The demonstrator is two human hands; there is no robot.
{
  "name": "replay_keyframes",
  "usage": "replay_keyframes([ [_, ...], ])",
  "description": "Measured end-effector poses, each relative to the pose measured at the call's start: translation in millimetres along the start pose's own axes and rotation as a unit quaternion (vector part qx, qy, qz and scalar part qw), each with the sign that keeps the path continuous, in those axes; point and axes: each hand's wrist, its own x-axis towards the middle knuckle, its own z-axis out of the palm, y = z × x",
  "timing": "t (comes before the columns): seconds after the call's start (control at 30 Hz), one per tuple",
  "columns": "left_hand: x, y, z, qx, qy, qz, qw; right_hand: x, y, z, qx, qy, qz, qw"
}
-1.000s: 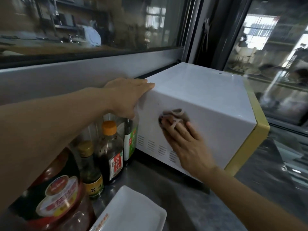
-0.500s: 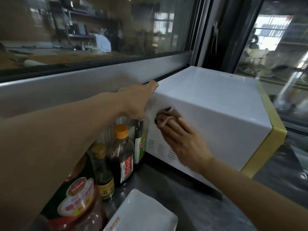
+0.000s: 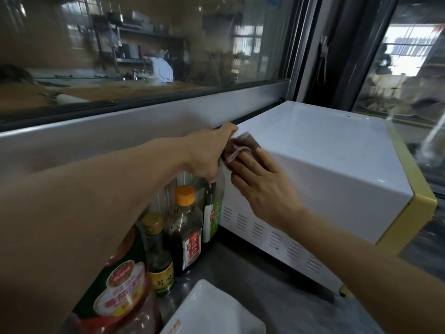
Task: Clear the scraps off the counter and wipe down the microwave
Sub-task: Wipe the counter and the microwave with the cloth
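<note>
The white microwave [image 3: 325, 150] with a yellow front frame stands on the steel counter [image 3: 277, 292] against the window ledge. My right hand [image 3: 262, 186] presses a crumpled brown cloth [image 3: 238, 147] with flat fingers against the upper rear corner of the microwave's left side. My left hand [image 3: 207, 153] reaches in from the left and grips that same rear corner just beside the cloth, its fingertips hidden behind the edge. No scraps show on the visible counter.
Condiment bottles crowd the counter left of the microwave: a large red-labelled one [image 3: 125, 290], a small yellow-capped one [image 3: 159, 256], an orange-capped one [image 3: 185, 227] and a green-labelled one [image 3: 213, 213]. A white rectangular dish [image 3: 212, 312] lies at the front. Glass windows rise behind.
My right hand has slid the cloth up the microwave's side to its top rear corner. My left hand shifted from lying on the top to gripping the rear corner.
</note>
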Motion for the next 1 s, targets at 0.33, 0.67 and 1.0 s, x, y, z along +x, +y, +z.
replay_keyframes([
  [0.33, 0, -2, 4, -0.014, 0.008, 0.011, 1.000, -47, -26, 19, 0.042, -0.037, -0.056, 0.997],
  [0.67, 4, -8, 14, 0.000, 0.034, 0.012, 0.999, -52, -55, 40, 0.005, -0.094, -0.048, 0.994],
  [1.0, -2, 17, 8, 0.091, -0.008, -0.007, 0.996, -68, 3, -3, 0.034, -0.022, 0.061, 0.997],
])
